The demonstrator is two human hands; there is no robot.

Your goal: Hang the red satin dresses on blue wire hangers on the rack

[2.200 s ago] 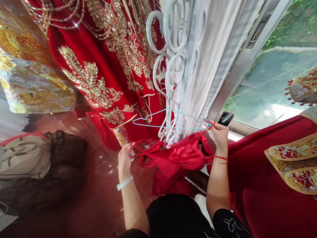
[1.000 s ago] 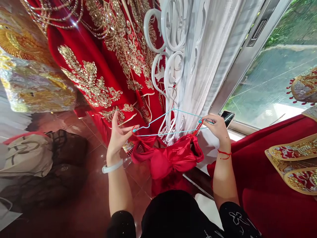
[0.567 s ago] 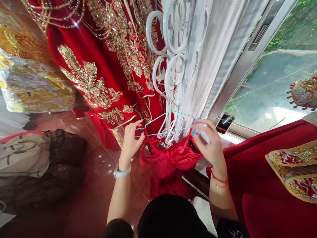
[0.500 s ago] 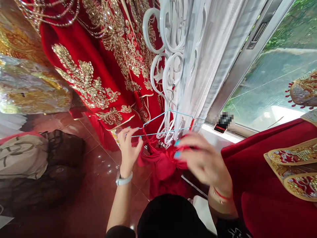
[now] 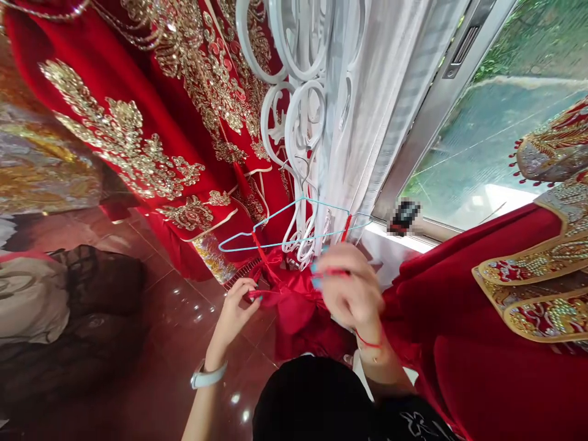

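A light blue wire hanger [image 5: 294,240] hangs by its metal hook before the white scrollwork. From it, by red straps looped over each side, hangs a red satin garment [image 5: 298,312]. My left hand [image 5: 239,306] pinches a thin red strip at the garment's left side, thumb against fingers. At the garment's right side my right hand [image 5: 351,288] is blurred by motion, with its fingers curled and a red strip showing between them. Both hands are below the hanger's bottom bar.
Red gowns with gold beading [image 5: 169,171] hang at the left, and a red garment with jewelled panels [image 5: 528,288] at the right. A white scrollwork stand [image 5: 307,116] rises behind the hanger. A small black device [image 5: 404,217] lies on the windowsill. Dark sheer fabric [image 5: 105,306] is at the left.
My left hand has moved down from the hanger's left end and now pinches a red strip. My right hand has moved left and its fingers have curled. The view has shifted right.
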